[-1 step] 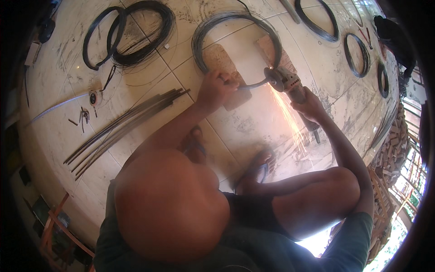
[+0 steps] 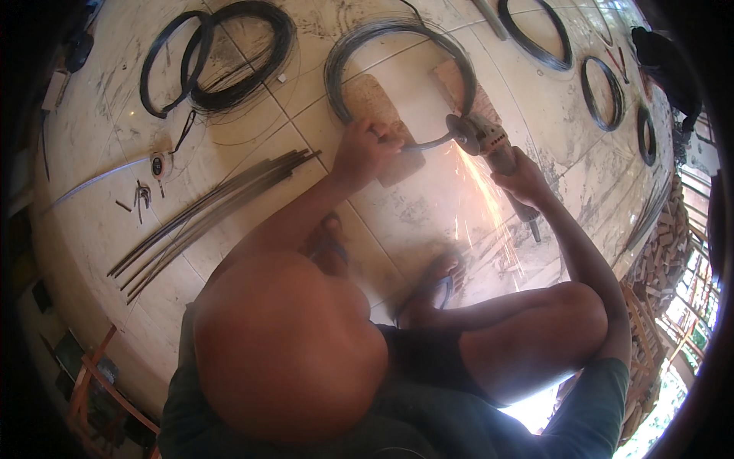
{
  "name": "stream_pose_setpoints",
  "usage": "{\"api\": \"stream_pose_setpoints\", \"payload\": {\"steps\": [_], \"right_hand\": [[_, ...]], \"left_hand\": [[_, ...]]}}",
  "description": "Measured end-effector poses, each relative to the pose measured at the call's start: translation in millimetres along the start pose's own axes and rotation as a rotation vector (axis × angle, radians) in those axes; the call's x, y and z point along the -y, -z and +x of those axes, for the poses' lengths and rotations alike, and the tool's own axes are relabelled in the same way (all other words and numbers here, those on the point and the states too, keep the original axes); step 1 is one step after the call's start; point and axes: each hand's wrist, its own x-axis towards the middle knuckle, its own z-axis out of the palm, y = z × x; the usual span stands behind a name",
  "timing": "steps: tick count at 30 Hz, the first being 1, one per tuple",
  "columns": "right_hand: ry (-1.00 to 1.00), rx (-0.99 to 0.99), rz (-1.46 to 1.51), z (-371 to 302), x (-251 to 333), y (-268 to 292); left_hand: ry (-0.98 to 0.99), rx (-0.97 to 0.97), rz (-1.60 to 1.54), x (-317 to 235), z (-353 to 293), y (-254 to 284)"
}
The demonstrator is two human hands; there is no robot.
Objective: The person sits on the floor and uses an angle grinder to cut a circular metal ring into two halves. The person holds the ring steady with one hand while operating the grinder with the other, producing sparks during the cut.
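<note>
My left hand [image 2: 367, 150] is closed around the near side of a dark wire coil [image 2: 333, 70], pressing it over a worn wooden board [image 2: 401, 159]. My right hand [image 2: 526, 180] grips an angle grinder [image 2: 497, 145] by its body. The grinder's cutting disc [image 2: 462, 136] meets the wire bundle at the coil's near right side, and orange sparks [image 2: 482, 187] stream from there toward my right foot. A second wooden board [image 2: 486, 110] lies under the coil's right side, partly hidden by the grinder.
Two overlapping wire coils [image 2: 284, 53] lie at the far left; more coils [image 2: 585, 92] are at the far right. Cut dark rods [image 2: 214, 200] lie left of my left arm, near a tape measure [image 2: 157, 165] and short metal pieces [image 2: 141, 196]. My sandalled feet [image 2: 443, 283] are close to the sparks.
The spark stream now reaches a little farther toward my right knee, with a few stray sparks to its left. Both hands, the coil and the grinder look almost unmoved.
</note>
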Motion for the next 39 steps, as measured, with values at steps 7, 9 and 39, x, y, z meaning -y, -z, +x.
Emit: {"api": "stream_pose_setpoints", "payload": {"steps": [7, 9, 39], "right_hand": [[0.024, -0.014, 0.073, 2, -2, -2], [0.034, -0.013, 0.132, 10, -6, -3], [0.010, 0.014, 0.083, 12, -13, -3]], "left_hand": [[0.005, 0.016, 0.025, 3, 1, -2], [-0.011, 0.003, 0.024, 7, 5, -2], [0.003, 0.006, 0.013, 3, 8, 0]]}}
